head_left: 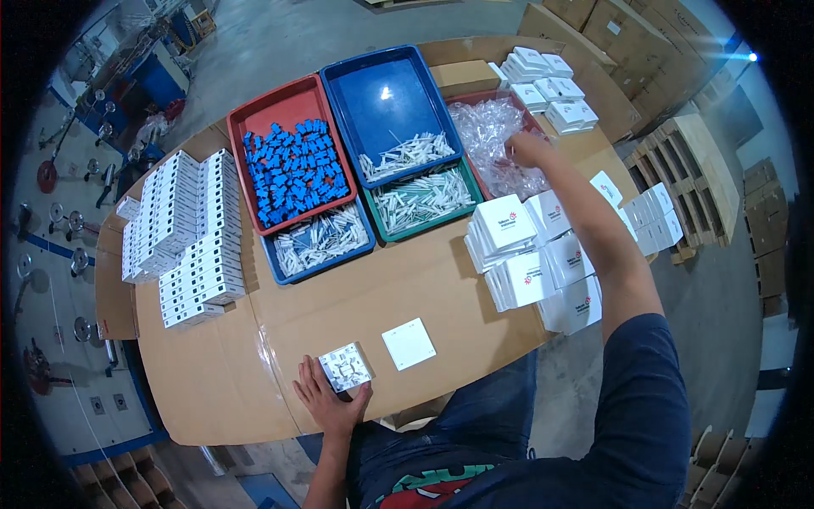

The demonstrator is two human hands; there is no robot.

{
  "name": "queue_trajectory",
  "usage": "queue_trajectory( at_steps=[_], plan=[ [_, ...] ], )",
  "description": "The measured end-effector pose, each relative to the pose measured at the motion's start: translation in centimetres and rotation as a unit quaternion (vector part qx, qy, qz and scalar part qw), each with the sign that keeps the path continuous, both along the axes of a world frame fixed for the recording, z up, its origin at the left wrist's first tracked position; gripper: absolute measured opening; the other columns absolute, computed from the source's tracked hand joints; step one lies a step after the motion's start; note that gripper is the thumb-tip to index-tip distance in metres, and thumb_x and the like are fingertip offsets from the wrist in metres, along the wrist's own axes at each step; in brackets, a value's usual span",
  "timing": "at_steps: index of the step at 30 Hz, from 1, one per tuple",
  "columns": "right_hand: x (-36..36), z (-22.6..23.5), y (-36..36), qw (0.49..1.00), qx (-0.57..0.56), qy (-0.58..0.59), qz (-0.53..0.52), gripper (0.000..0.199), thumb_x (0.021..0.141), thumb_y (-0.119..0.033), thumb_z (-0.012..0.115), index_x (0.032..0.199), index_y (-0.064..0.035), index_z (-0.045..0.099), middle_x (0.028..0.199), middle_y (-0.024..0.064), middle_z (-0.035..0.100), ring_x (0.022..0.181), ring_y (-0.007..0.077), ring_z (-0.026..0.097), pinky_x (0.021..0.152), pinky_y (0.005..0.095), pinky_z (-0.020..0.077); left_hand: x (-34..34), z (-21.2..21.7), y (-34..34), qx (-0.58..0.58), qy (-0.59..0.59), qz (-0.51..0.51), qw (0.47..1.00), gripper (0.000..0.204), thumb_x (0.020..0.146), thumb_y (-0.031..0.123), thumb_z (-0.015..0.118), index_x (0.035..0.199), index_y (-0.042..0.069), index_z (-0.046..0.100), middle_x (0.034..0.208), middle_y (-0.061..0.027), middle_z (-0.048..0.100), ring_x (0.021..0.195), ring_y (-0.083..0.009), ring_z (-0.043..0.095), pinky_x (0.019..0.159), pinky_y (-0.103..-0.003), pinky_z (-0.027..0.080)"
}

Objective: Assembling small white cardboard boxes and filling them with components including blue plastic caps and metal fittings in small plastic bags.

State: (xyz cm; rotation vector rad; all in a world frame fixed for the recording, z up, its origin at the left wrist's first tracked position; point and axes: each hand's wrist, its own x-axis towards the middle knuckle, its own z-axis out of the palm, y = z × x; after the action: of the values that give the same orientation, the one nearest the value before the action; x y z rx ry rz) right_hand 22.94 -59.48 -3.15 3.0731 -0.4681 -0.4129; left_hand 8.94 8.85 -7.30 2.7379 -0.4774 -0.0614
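Note:
Near the front edge of the cardboard-covered table, my left hand [331,405] grips a shallow white square housing [345,366] between thumb and fingers. Pale parts show inside its open top. Just right of it, a flat white square plate [409,344] lies on the cardboard, untouched. My right arm reaches far forward to a red tray [532,121] heaped with clear plastic pieces [494,140]. There my right hand [527,150] is curled with its fingertips down among the clear pieces. Whatever it pinches, if anything, is hidden.
A red tray of blue parts [297,174] stands at back left. Beside it are a blue tray [373,85] and a green tray [424,199] with white pieces, and a lower blue tray [326,242]. White box stacks [182,220] stand left; folded white cartons [517,246] lie under my right arm.

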Motion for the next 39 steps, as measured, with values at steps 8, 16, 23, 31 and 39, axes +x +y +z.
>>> queue_trajectory(
  at_steps=[8,16,23,31,39],
  plan=[
    [-0.8,3.4,-2.7,0.963,0.205,-0.175,-0.001,0.027,0.091,-0.021,0.069,0.115,-0.0131,0.079,0.102,0.0128,0.078,0.094,0.0225,0.073,0.087,0.0359,0.0537,0.2,-0.4,0.0,0.005,-0.008,-0.006,1.000,0.116,0.071,0.059,0.080,0.157,0.002,0.028,0.163,-0.0192,0.029,0.154,-0.0362,0.021,0.124,-0.060,0.008],
    [-3.6,6.7,-0.3,0.814,0.489,-0.262,-0.175,0.031,0.099,-0.029,0.066,0.124,-0.0119,0.073,0.106,0.0025,0.073,0.091,0.0125,0.066,0.073,0.0312,0.0551,0.2,0.1,0.6,-0.062,0.014,-0.007,0.998,0.119,0.073,0.062,0.078,0.158,0.000,0.024,0.163,-0.0231,0.028,0.153,-0.0396,0.022,0.123,-0.060,0.009],
    [-8.3,12.8,10.2,0.740,0.571,-0.298,-0.195,0.026,0.100,-0.026,0.067,0.119,-0.0084,0.068,0.115,0.0021,0.069,0.090,0.0149,0.069,0.076,0.0317,0.0572,-0.5,-0.4,1.0,-0.328,-0.050,0.048,0.942,0.064,0.085,0.014,0.077,0.141,-0.002,0.048,0.146,-0.0215,0.046,0.139,-0.0338,0.042,0.117,-0.048,0.031],
    [-16.6,13.4,32.2,0.672,0.672,-0.263,-0.165,0.021,0.098,-0.017,0.069,0.113,-0.0025,0.071,0.094,0.0071,0.072,0.078,0.0116,0.070,0.061,0.0250,0.0560,0.9,12.1,-12.6,-0.605,0.333,-0.043,0.722,0.030,0.098,0.007,0.067,0.126,0.000,0.061,0.113,-0.0070,0.067,0.102,-0.0120,0.064,0.092,-0.027,0.051],
    [-19.4,9.2,41.2,0.560,0.753,-0.261,-0.227,0.024,0.099,-0.007,0.066,0.121,0.0018,0.065,0.097,0.0084,0.074,0.085,0.0156,0.072,0.072,0.0263,0.0597,1.0,11.5,-12.3,-0.656,0.338,0.090,0.669,0.012,0.098,0.015,0.071,0.101,0.003,0.069,0.094,-0.0016,0.069,0.087,-0.0083,0.061,0.079,-0.024,0.049]
  ],
)
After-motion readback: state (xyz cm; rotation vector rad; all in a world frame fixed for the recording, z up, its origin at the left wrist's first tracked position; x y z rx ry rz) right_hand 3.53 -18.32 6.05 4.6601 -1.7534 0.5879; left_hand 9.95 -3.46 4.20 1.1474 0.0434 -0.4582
